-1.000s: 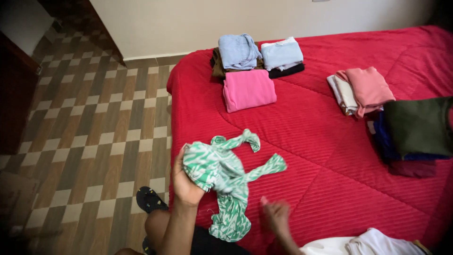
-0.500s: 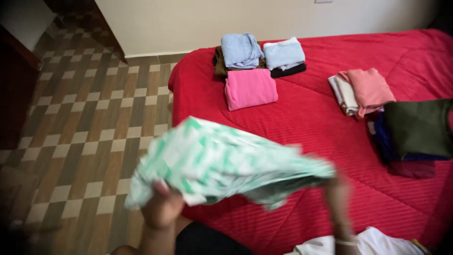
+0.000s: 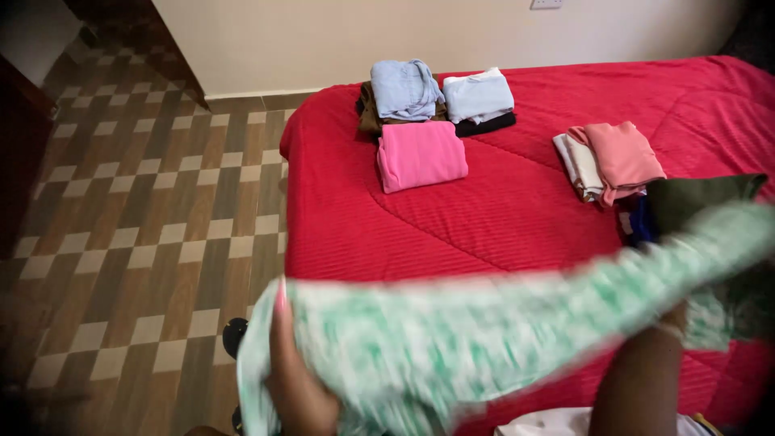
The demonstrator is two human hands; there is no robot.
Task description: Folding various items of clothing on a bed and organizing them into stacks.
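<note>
A green and white patterned garment (image 3: 492, 339) is stretched wide and blurred across the lower part of the head view, above the red bedcover (image 3: 500, 218). My left hand (image 3: 295, 379) grips its left end near the bed's edge. My right forearm rises at the lower right; my right hand (image 3: 674, 319) is mostly hidden behind the cloth and holds the garment's right end.
Folded clothes lie on the bed: a pink piece (image 3: 420, 155), light blue pieces (image 3: 440, 90) over dark ones at the far edge, a salmon and white stack (image 3: 609, 161), and a dark green and blue pile (image 3: 686, 202). White cloth (image 3: 557, 421) lies near me. A tiled floor (image 3: 145, 226) lies to the left.
The garment went from a bunch on the bed to being lifted and then spread wide. My right hand swung out to the right with one end while my left kept the other.
</note>
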